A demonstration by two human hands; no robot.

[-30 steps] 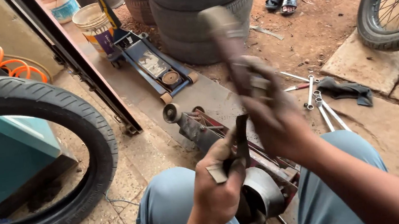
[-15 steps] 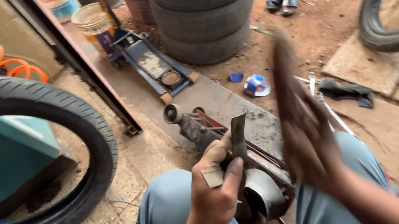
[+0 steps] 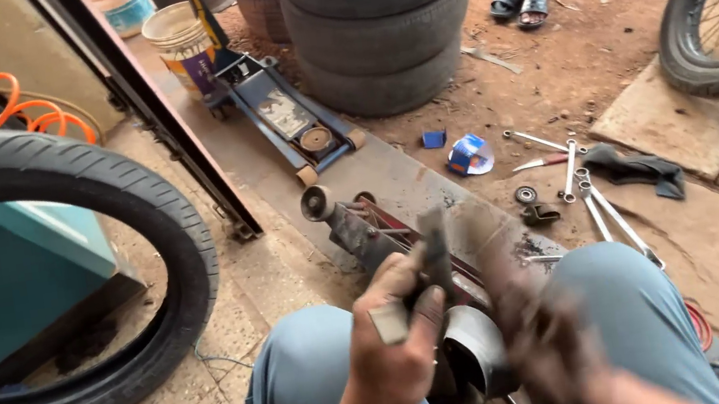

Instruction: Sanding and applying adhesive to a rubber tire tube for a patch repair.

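Observation:
My left hand (image 3: 395,352) grips a short flat metal piece (image 3: 432,253) that stands upright over a round grey metal part (image 3: 474,350) held between my knees. My right hand (image 3: 544,345) is low and motion-blurred just right of that piece; a dark blurred tool shaft (image 3: 479,251) seems to run up from it, but the grip is too smeared to make out. Both knees are in blue jeans. A red and grey jack-like tool (image 3: 354,226) lies on the floor just beyond my hands.
A black tyre (image 3: 95,188) leans at left against a teal machine (image 3: 4,271). A blue floor jack (image 3: 292,122), a bucket (image 3: 177,35), stacked tyres (image 3: 382,30) ahead. Spanners (image 3: 576,176) and a rag (image 3: 636,168) lie right. A motorcycle wheel (image 3: 718,20) and a person's sandalled feet (image 3: 519,6) stand beyond.
My right hand, raised high with a hammer-like tool a second ago, has swung down beside the metal piece. My left hand has kept its grip in place.

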